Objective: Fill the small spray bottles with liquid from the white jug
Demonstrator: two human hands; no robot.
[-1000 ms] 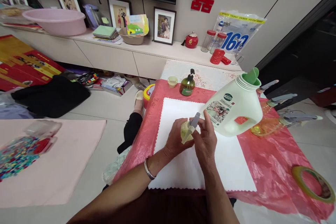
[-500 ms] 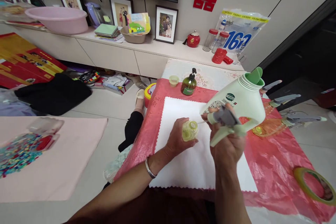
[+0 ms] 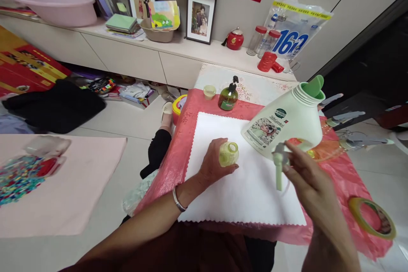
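My left hand (image 3: 211, 163) is wrapped round a small yellow-green spray bottle (image 3: 225, 157), its bare neck tipped up and to the right. To the right of it, my right hand (image 3: 314, 182) pinches a trigger spray head (image 3: 279, 161) in grey and pale green, with the green trigger hanging down. Bottle and spray head are well apart. A thin tube is faintly visible below the spray head. Just behind my right hand stands a large pale green jug (image 3: 266, 129) with an uncapped mouth, a green piece sticking up from it. All this is over a white scalloped mat (image 3: 236, 199).
A dark green pump bottle (image 3: 228, 98) and a small pale cup (image 3: 209, 92) stand beyond the mat. Spray bottles (image 3: 331, 148) are at the right, partly behind the jug. A tape roll (image 3: 372, 217) lies on the red table cover (image 3: 339, 178). Someone's leg (image 3: 159, 148) shows left of the table.
My right hand has moved right and down with the spray head, away from the bottle and turned another way. My left hand keeps the bottle nearly in place. The view has shifted slightly.
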